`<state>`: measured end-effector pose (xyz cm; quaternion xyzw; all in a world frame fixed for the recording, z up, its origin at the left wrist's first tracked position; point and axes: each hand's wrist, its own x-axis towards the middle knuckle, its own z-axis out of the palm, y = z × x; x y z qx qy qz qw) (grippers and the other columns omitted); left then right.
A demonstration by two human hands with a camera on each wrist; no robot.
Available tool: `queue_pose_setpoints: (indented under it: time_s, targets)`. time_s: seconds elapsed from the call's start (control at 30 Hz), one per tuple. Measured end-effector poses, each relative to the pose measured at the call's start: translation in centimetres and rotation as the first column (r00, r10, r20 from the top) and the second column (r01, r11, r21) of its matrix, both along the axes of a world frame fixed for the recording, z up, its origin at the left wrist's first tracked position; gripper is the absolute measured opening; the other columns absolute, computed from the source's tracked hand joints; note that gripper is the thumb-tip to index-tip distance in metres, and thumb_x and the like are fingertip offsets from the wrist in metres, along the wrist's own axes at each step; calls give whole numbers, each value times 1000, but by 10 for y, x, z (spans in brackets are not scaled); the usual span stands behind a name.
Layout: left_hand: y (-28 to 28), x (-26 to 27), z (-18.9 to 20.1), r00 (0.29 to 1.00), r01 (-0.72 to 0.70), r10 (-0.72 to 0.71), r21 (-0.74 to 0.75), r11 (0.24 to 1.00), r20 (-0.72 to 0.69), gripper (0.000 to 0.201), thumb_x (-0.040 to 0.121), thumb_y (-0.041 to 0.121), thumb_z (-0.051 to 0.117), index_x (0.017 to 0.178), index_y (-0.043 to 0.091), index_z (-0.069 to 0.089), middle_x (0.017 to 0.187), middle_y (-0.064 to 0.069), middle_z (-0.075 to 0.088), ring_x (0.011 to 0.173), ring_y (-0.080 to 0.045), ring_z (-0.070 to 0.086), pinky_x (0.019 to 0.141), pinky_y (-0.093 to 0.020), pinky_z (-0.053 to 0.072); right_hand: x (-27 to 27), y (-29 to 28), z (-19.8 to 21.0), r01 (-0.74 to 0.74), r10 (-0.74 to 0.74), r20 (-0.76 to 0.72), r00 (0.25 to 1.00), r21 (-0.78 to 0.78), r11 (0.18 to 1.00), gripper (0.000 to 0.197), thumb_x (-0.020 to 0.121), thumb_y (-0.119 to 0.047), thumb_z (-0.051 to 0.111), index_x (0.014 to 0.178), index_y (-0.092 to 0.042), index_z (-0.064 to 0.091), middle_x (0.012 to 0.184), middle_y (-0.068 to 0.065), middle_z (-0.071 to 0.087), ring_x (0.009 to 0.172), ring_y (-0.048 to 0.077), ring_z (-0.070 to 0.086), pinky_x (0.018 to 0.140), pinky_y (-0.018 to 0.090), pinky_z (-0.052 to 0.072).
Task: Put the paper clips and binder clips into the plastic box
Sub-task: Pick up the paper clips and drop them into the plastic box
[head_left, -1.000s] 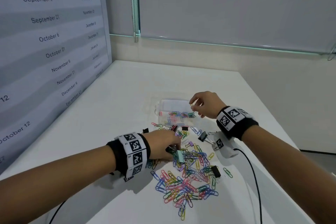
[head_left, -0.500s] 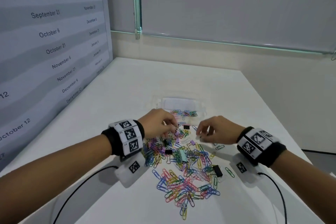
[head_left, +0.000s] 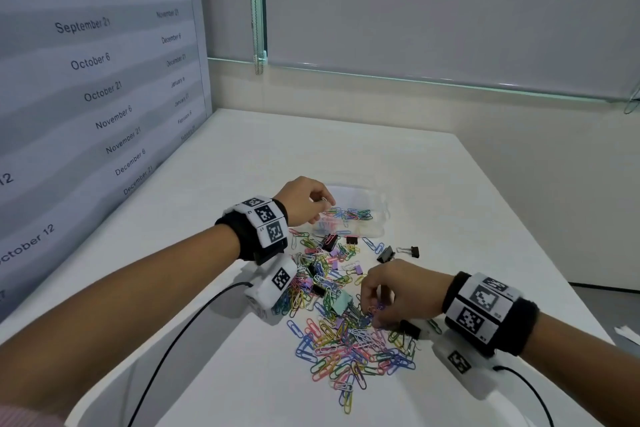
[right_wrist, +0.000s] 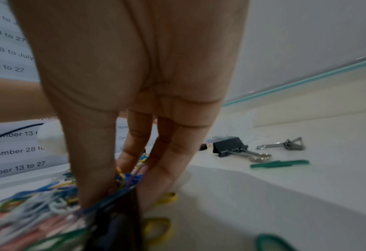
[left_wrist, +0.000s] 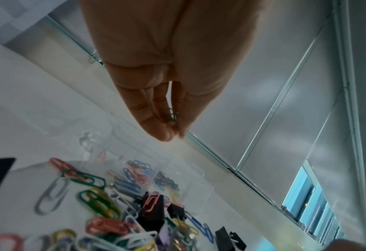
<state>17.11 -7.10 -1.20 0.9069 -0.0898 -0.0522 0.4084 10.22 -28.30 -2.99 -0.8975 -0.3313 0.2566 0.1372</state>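
Observation:
A clear plastic box with several coloured paper clips in it stands at the middle of the white table. My left hand hovers over the box's left side, pinching a small metal clip between thumb and fingertips. A heap of coloured paper clips with a few binder clips lies nearer to me. My right hand reaches down into the heap, its fingers pinching a few paper clips. Two black binder clips lie apart, right of the heap.
A wall panel printed with dates runs along the table's left side. The table's right edge drops off to the floor. Black cables trail from both wrist cameras toward me.
My left hand has risen from the heap to the box with a clip in it. My right hand has come back from near the box and dropped into the heap.

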Motion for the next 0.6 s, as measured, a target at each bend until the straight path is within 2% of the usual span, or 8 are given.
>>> queue_pose_setpoints:
  time_s: [0.07, 0.13, 0.2, 0.23, 0.3, 0.33, 0.43, 0.6]
  targets:
    - [0, 3, -1, 1000, 3, -2, 32, 999, -30, 21, 93, 11, 53, 111, 8, 63, 98, -4, 57, 69, -24, 61, 80, -35, 53, 4, 0, 1, 5, -4, 29, 1000, -2, 1000, 17, 77, -20, 73, 93, -16, 69, 84, -8, 59, 68, 2, 54, 65, 10, 42]
    - [2, 5, -1, 998, 18, -14, 69, 997, -67, 29, 92, 13, 55, 121, 10, 57, 109, -2, 48, 63, -21, 58, 73, -30, 51, 10, -1, 4, 38, -39, 52, 998, 16, 999, 14, 79, -17, 71, 92, -14, 70, 84, -8, 62, 65, -5, 54, 60, 2, 38]
    - [7, 4, -1, 997, 20, -14, 73, 997, -77, 31, 92, 11, 55, 123, 12, 55, 114, -3, 44, 64, -21, 57, 68, -25, 50, 16, -1, 8, 75, -79, 78, 994, 53, 996, 9, 80, -16, 70, 88, -14, 71, 79, -10, 65, 61, -7, 56, 59, 2, 39]
    - [9, 3, -2, 997, 20, -15, 72, 997, -70, 30, 92, 9, 54, 121, 13, 56, 114, -3, 44, 69, -23, 59, 72, -29, 53, 20, -1, 12, 99, -106, 85, 991, 76, 992, 6, 80, -15, 70, 86, -15, 72, 73, -15, 65, 60, -6, 58, 60, 3, 40]
    - [15, -2, -1, 998, 31, -27, 68, 997, -58, 25, 91, 8, 53, 114, 15, 59, 112, -3, 49, 74, -24, 60, 79, -37, 55, 26, 0, 19, 147, -159, 86, 983, 132, 980, 10, 79, -11, 69, 80, -21, 71, 58, -24, 62, 57, -4, 61, 61, 6, 44]
    - [17, -7, 0, 998, 46, -43, 60, 997, -55, 21, 91, 7, 53, 109, 15, 60, 107, -2, 52, 73, -22, 60, 76, -35, 56, 30, 1, 23, 169, -185, 93, 978, 160, 973, 15, 79, -9, 69, 77, -24, 70, 56, -24, 62, 56, -4, 62, 63, 8, 47]
    - [20, -27, 4, 984, 171, -160, 145, 975, -82, 15, 91, 13, 56, 103, 19, 62, 96, 1, 61, 68, -10, 57, 61, -19, 48, 45, 6, 36, 228, -265, 129, 956, 245, 942, 16, 78, -6, 69, 77, -22, 71, 67, -13, 67, 58, -1, 64, 68, 15, 54]
    - [12, -65, 7, 889, 452, -393, 327, 830, -234, 21, 87, 23, 62, 108, 21, 64, 88, 9, 62, 67, 5, 51, 64, -15, 41, 76, 14, 46, 327, -434, 193, 880, 417, 848, 16, 77, -3, 69, 79, -18, 73, 71, -3, 68, 53, -8, 60, 65, 9, 48]
